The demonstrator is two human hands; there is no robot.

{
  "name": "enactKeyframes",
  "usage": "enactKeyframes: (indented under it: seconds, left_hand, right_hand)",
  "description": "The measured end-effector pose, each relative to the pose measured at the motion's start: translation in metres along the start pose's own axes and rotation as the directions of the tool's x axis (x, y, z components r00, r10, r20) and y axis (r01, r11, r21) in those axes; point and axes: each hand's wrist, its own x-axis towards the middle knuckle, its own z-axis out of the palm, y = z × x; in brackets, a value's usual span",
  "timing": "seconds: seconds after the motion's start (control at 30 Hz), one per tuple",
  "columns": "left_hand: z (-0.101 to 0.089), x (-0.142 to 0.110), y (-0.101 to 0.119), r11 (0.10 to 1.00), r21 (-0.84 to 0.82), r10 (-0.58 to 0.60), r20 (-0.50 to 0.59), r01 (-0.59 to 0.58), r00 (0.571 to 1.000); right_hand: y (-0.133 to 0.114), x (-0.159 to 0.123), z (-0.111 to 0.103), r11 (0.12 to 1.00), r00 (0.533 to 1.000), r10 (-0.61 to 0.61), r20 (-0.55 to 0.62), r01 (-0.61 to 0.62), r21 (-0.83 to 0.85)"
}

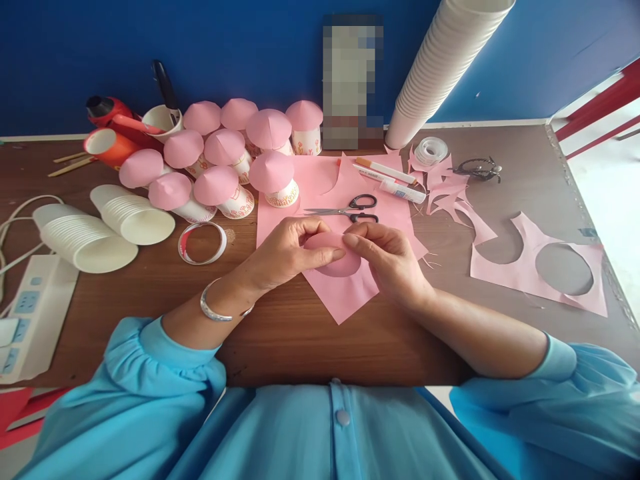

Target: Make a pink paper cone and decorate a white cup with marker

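Observation:
Between my two hands is a round piece of pink paper [340, 265], held above larger pink sheets [340, 303] on the table. My left hand [295, 250] pinches its left side, thumb across the near face. With thumb and index finger together, my right hand [393, 257] grips the upper right edge. Just beyond the hands lie black-handled scissors [357, 212], blades pointing left. Several paper cups topped with pink paper cones [271, 173] stand at the back left, with flower patterns on their sides.
Stacked white cups [87, 233] lie at left by a tape roll [202, 243] and a power strip [37, 313]. A tall cup stack [440, 73] leans against the blue wall. Markers [385, 175], clear tape [431, 152] and cut pink scraps [525, 263] lie to the right.

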Motion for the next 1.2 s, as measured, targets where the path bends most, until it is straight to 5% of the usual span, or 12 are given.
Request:
enactKeyframes:
  seconds: [0.47, 0.97, 1.2]
  left_hand:
    - [0.000, 0.004, -0.005, 1.000, -0.007, -0.025, 0.023, 0.025, 0.999]
    - [-0.003, 0.009, -0.011, 0.999, -0.010, -0.051, 0.017, 0.051, 0.999]
    - [-0.008, 0.011, -0.016, 0.984, -0.174, -0.013, 0.074, 0.025, 0.997]
  right_hand:
    - [0.001, 0.008, -0.004, 0.998, 0.997, 0.063, -0.048, -0.063, 0.011]
    - [-0.001, 0.014, -0.006, 0.995, 0.997, 0.069, 0.024, -0.067, -0.067]
    - [0.003, 0.013, -0.009, 0.997, 0.997, 0.075, 0.018, -0.075, 0.031]
